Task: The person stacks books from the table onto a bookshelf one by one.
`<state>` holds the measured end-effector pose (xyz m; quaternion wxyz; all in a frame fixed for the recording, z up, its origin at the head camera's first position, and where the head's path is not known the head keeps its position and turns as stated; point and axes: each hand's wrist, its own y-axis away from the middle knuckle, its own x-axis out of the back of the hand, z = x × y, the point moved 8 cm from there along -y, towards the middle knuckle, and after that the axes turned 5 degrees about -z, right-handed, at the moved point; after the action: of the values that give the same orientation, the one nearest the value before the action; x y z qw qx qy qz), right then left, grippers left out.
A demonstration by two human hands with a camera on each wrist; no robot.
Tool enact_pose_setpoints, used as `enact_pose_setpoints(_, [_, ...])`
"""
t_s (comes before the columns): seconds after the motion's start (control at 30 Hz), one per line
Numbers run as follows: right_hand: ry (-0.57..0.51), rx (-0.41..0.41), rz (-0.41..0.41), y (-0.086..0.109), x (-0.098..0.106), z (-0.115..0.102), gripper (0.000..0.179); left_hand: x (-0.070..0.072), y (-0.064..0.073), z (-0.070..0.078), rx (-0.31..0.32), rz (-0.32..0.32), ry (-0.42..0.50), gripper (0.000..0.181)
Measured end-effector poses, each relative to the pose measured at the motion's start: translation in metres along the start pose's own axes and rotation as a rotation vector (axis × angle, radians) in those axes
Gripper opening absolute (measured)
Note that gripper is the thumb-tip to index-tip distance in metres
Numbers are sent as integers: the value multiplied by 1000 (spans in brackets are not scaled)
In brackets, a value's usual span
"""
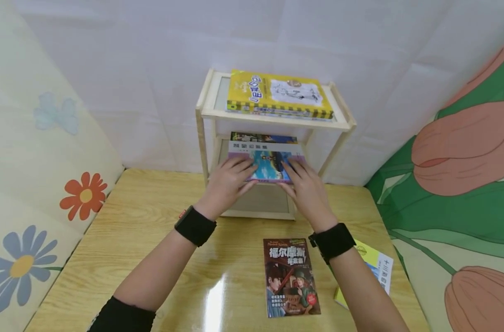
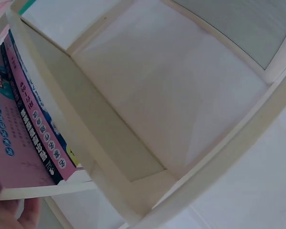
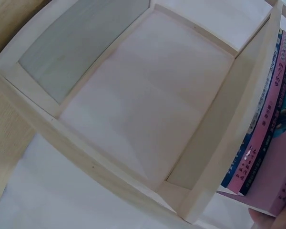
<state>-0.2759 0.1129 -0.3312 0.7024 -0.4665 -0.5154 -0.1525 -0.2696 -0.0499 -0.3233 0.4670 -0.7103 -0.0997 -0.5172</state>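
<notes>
A book with a blue and purple cover (image 1: 272,162) is held between both hands at the front of the middle shelf of a small pale wooden rack (image 1: 200,143). My left hand (image 1: 228,179) grips its left side, fingers over the cover and thumb at the front edge. On the right side my right hand (image 1: 309,185) grips it the same way. Behind it on that shelf, a dark-covered book (image 1: 264,137) shows partly. Both wrist views show the held book's purple face beside a pink-spined book (image 2: 33,105) and a dark-spined one.
Yellow books (image 1: 256,90) lie stacked on the rack's top shelf. A brown comic-style book (image 1: 291,281) lies on the wooden table (image 1: 173,267) in front, and a yellow and white book (image 1: 380,265) lies partly behind the right forearm. White cloth (image 1: 152,92) hangs behind the rack.
</notes>
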Motion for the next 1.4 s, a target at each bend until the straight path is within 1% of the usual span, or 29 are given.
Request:
enact_pose_setpoints(0.07, [4,-24,-46,-3,-4,3,59,1,0,-1,11,20,0,39])
enact_pose_setpoints(0.13, [0,-52,-98,-6,-9,6,59,0,-2,-2,36,14,-9,36])
enact_pose_setpoints(0.2, [-11,-82,-145,-10,-13,9,60,-2,-6,-4,75,-20,-14,36])
enact_pose_setpoints(0.27, [-19,-108,-171,-15,-14,12,59,-4,-10,-7,119,-68,-23,37])
enact_pose_setpoints(0.37, [-30,-134,-189,-24,-14,15,59,-5,-18,-9,183,-127,-41,38])
enact_pose_setpoints(0.43, [-37,-143,-187,-29,-12,16,59,-5,-21,-10,216,-142,-57,38])
enact_pose_setpoints(0.5, [-52,-154,-181,-33,-11,17,58,-4,-24,-10,241,-135,-65,38])
enact_pose_setpoints(0.67, [-72,-171,-163,-37,-10,23,56,-7,-27,-12,261,-101,-55,38])
enact_pose_setpoints(0.83, [-75,-178,-212,-39,-17,23,57,-13,-24,-15,287,-78,-48,39])
enact_pose_setpoints(0.9, [-84,-189,-215,-41,-19,21,57,-13,-21,-16,301,-62,-44,42])
enact_pose_setpoints(1.03, [-84,-204,-203,-37,-23,17,56,-13,-11,-9,273,-54,-45,47])
enact_pose_setpoints(1.13, [-83,-188,-173,-31,-23,15,54,-15,-4,-2,235,-92,-43,46])
enact_pose_setpoints(1.17, [-88,-165,-133,-28,-21,14,53,-16,-3,-1,227,-102,-38,45])
enact_pose_setpoints(1.2, [-91,-142,-76,-24,-17,12,50,-16,-2,0,215,-98,-30,44])
enact_pose_setpoints(1.27, [-100,-86,56,-12,-6,6,43,-15,0,6,167,-60,-6,45])
enact_pose_setpoints(1.3, [-103,-58,123,-3,-2,2,38,-14,1,10,130,-28,13,45])
enact_pose_setpoints(1.33, [-100,-34,174,8,1,-3,33,-13,3,16,82,12,37,45])
enact_pose_setpoints(1.37, [-93,-21,199,21,2,-9,28,-13,7,23,26,54,67,45])
enact_pose_setpoints(1.4, [-85,-25,187,34,-1,-15,23,-14,11,32,-35,88,95,45])
